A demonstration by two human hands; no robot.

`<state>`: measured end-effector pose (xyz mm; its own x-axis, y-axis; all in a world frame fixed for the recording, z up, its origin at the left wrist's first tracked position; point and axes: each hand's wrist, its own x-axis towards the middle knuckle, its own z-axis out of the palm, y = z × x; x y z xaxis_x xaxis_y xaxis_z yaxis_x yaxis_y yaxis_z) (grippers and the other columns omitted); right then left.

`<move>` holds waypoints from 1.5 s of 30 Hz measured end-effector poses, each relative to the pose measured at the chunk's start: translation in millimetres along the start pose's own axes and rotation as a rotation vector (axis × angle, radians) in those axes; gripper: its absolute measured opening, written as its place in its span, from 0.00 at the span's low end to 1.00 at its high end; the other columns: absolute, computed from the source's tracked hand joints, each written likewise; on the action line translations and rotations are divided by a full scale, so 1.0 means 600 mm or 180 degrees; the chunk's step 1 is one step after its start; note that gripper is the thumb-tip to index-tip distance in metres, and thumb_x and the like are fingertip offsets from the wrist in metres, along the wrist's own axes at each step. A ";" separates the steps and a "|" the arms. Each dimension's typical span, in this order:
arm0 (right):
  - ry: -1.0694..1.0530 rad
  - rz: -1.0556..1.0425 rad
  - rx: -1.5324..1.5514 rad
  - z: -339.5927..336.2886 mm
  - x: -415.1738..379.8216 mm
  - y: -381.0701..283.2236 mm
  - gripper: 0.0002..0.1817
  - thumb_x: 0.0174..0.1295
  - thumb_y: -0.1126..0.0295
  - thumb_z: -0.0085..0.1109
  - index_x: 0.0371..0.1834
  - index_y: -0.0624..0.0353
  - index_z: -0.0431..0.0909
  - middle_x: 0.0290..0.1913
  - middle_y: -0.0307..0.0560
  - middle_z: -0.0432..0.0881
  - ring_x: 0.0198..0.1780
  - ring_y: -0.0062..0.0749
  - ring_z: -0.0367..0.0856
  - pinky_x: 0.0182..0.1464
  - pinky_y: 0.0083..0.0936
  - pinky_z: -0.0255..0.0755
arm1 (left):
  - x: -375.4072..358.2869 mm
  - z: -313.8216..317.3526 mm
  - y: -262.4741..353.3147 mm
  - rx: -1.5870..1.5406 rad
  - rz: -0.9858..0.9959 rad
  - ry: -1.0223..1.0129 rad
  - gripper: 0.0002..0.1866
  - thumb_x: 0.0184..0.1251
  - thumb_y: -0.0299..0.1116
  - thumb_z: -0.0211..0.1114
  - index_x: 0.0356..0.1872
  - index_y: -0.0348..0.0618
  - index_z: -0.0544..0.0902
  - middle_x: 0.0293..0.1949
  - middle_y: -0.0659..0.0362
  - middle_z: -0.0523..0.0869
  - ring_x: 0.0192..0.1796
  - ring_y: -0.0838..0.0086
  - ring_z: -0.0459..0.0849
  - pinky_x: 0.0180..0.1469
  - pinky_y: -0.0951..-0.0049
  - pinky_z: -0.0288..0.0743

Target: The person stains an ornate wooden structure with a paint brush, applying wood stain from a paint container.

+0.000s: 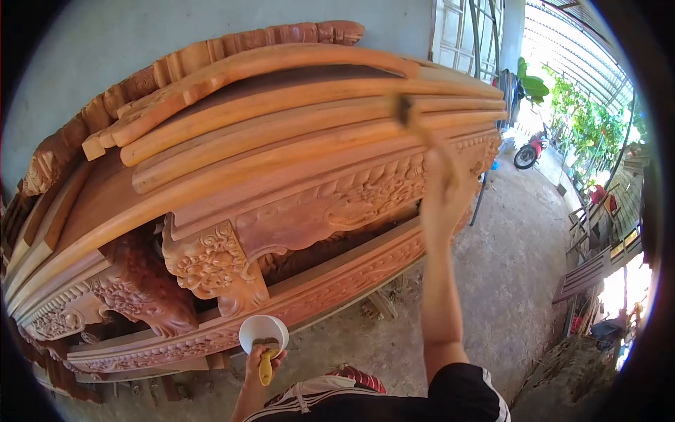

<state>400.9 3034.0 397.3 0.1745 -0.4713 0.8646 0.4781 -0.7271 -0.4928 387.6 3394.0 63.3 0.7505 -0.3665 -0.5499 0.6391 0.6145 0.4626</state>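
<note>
My left hand (254, 364) is closed around a white plastic cup (247, 328), held low in front of my body. A brush with a yellow handle (266, 368) leans over the cup's near rim, its brownish bristles inside. Whatever liquid the cup holds cannot be made out. Stretched forward, my right hand (444, 184) grips a paintbrush (416, 126) with a light handle and a dark head. Motion blurs this brush. Its head appears over the long curved rails (302, 116) on top of the carved wooden furniture (288, 218); contact cannot be judged.
A carved wooden strip (176, 67) leans along the grey wall (119, 42) behind the furniture. Concrete floor (506, 246) stretches off to the right. Farther back stands a red motorbike (531, 151). Wooden pieces (583, 274) lie at the right edge.
</note>
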 end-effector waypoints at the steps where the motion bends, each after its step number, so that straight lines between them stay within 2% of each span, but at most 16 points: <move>1: 0.0152 -0.0362 -0.0463 -0.003 0.047 0.045 0.13 0.62 0.74 0.52 0.48 0.65 0.78 0.45 0.53 0.82 0.47 0.37 0.80 0.49 0.27 0.71 | 0.008 -0.011 -0.001 0.0037 -0.0009 -0.0132 0.19 0.64 0.33 0.48 0.50 0.28 0.65 0.39 0.43 0.79 0.31 0.55 0.85 0.20 0.76 0.82; 3: 0.0280 -0.0764 -0.0874 -0.007 0.092 0.082 0.12 0.62 0.73 0.52 0.48 0.64 0.78 0.44 0.53 0.82 0.46 0.39 0.81 0.48 0.28 0.72 | 0.013 -0.020 0.000 0.0015 0.0021 -0.0271 0.19 0.64 0.33 0.48 0.50 0.27 0.65 0.40 0.42 0.79 0.32 0.55 0.85 0.20 0.76 0.82; 5: -0.0062 -0.0433 -0.1907 0.013 0.105 0.081 0.11 0.63 0.73 0.50 0.46 0.63 0.78 0.42 0.54 0.82 0.44 0.44 0.81 0.45 0.31 0.72 | 0.006 -0.028 -0.006 0.0020 0.0031 -0.0071 0.19 0.64 0.32 0.48 0.51 0.27 0.65 0.40 0.42 0.79 0.33 0.54 0.85 0.19 0.75 0.81; 9: -0.0500 -0.1085 -0.0848 0.069 0.028 -0.022 0.11 0.60 0.74 0.54 0.45 0.60 0.78 0.39 0.54 0.82 0.41 0.48 0.81 0.43 0.34 0.73 | -0.002 -0.065 -0.019 -0.0241 0.0122 0.0367 0.19 0.62 0.30 0.48 0.52 0.30 0.65 0.40 0.43 0.79 0.32 0.53 0.85 0.18 0.75 0.80; 18: -0.1492 -0.1864 0.1205 0.283 -0.174 -0.274 0.14 0.53 0.77 0.61 0.44 0.60 0.77 0.42 0.51 0.82 0.42 0.43 0.83 0.49 0.36 0.76 | -0.047 -0.074 0.022 -0.0358 0.0259 0.0173 0.19 0.62 0.30 0.50 0.52 0.31 0.66 0.40 0.43 0.79 0.32 0.51 0.84 0.17 0.75 0.79; 23: -0.2081 -0.0806 0.1649 0.278 -0.207 -0.325 0.12 0.57 0.76 0.58 0.45 0.62 0.79 0.42 0.50 0.83 0.44 0.34 0.83 0.50 0.27 0.74 | -0.082 -0.116 0.049 -0.0593 0.0403 0.0179 0.18 0.62 0.31 0.51 0.50 0.30 0.67 0.40 0.43 0.80 0.33 0.53 0.85 0.18 0.75 0.80; 26: -0.1527 0.0319 0.1104 0.240 -0.202 -0.306 0.12 0.63 0.70 0.55 0.46 0.64 0.80 0.46 0.48 0.82 0.46 0.28 0.80 0.49 0.22 0.72 | -0.098 -0.208 0.049 -0.0297 0.0286 0.0073 0.20 0.65 0.34 0.47 0.52 0.29 0.63 0.42 0.42 0.77 0.34 0.52 0.84 0.18 0.73 0.80; 30: -0.0784 -0.0003 0.0483 0.202 -0.220 -0.269 0.13 0.63 0.73 0.54 0.50 0.65 0.77 0.44 0.49 0.82 0.44 0.26 0.80 0.46 0.21 0.73 | -0.149 -0.278 0.069 -0.0794 0.0506 0.0625 0.19 0.64 0.34 0.46 0.53 0.34 0.64 0.41 0.44 0.79 0.34 0.53 0.84 0.19 0.73 0.80; 32: -0.0493 -0.0179 0.0207 0.211 -0.245 -0.279 0.14 0.62 0.73 0.55 0.51 0.64 0.77 0.45 0.50 0.82 0.44 0.27 0.81 0.45 0.21 0.74 | -0.186 -0.291 0.084 -0.1057 0.0790 0.0944 0.18 0.58 0.27 0.51 0.50 0.35 0.65 0.38 0.44 0.79 0.29 0.52 0.84 0.15 0.75 0.77; 36: -0.1677 -0.0750 0.0826 0.285 -0.314 -0.357 0.13 0.62 0.74 0.53 0.49 0.64 0.78 0.47 0.50 0.82 0.49 0.36 0.81 0.52 0.27 0.72 | -0.213 -0.318 0.106 -0.1047 0.0955 0.0838 0.18 0.58 0.27 0.51 0.50 0.36 0.63 0.38 0.45 0.78 0.29 0.53 0.84 0.15 0.75 0.76; 38: -0.2140 -0.0372 0.1523 0.312 -0.344 -0.387 0.13 0.56 0.78 0.58 0.45 0.63 0.79 0.48 0.52 0.81 0.48 0.36 0.81 0.52 0.32 0.74 | -0.226 -0.309 0.116 -0.1061 0.0844 0.0852 0.18 0.58 0.26 0.51 0.50 0.36 0.63 0.38 0.46 0.78 0.29 0.53 0.84 0.15 0.75 0.76; 41: -0.2080 -0.1745 0.1104 0.342 -0.361 -0.398 0.14 0.51 0.79 0.62 0.42 0.63 0.78 0.47 0.52 0.81 0.49 0.40 0.80 0.53 0.37 0.74 | -0.227 -0.292 0.128 -0.1021 0.0824 0.0856 0.18 0.58 0.27 0.51 0.50 0.36 0.63 0.39 0.45 0.78 0.29 0.54 0.84 0.14 0.75 0.76; 42: -0.2133 -0.1721 0.1102 0.331 -0.365 -0.400 0.14 0.51 0.79 0.62 0.42 0.63 0.78 0.47 0.52 0.81 0.49 0.40 0.80 0.53 0.37 0.74 | -0.230 -0.292 0.117 -0.0948 0.0899 0.0865 0.18 0.58 0.27 0.51 0.50 0.36 0.63 0.39 0.45 0.78 0.29 0.54 0.84 0.14 0.74 0.76; 43: -0.2547 -0.1872 0.1124 0.320 -0.366 -0.406 0.13 0.50 0.78 0.62 0.42 0.63 0.78 0.47 0.51 0.81 0.49 0.40 0.80 0.53 0.36 0.74 | -0.217 -0.313 0.107 -0.0554 0.0864 0.0790 0.19 0.65 0.37 0.51 0.51 0.34 0.65 0.44 0.45 0.78 0.39 0.53 0.84 0.20 0.76 0.80; 44: -0.2951 -0.2036 0.1159 0.310 -0.368 -0.409 0.13 0.50 0.77 0.63 0.41 0.63 0.78 0.47 0.49 0.81 0.48 0.39 0.81 0.54 0.36 0.74 | -0.213 -0.322 0.096 -0.0594 0.0872 0.0816 0.19 0.65 0.37 0.51 0.51 0.34 0.65 0.44 0.45 0.78 0.39 0.53 0.84 0.20 0.76 0.80; 45: -0.3604 -0.1581 0.1647 0.290 -0.373 -0.403 0.12 0.51 0.75 0.63 0.39 0.63 0.78 0.48 0.45 0.81 0.47 0.37 0.81 0.54 0.35 0.74 | -0.212 -0.319 0.092 -0.0523 0.0857 0.0862 0.18 0.65 0.37 0.51 0.50 0.35 0.65 0.45 0.44 0.77 0.40 0.52 0.84 0.20 0.76 0.80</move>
<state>396.2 3402.2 340.4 0.3801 0.6388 0.6689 0.9229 -0.3095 -0.2288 295.1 3608.1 25.8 0.8017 0.0061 -0.5977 0.3742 0.7747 0.5098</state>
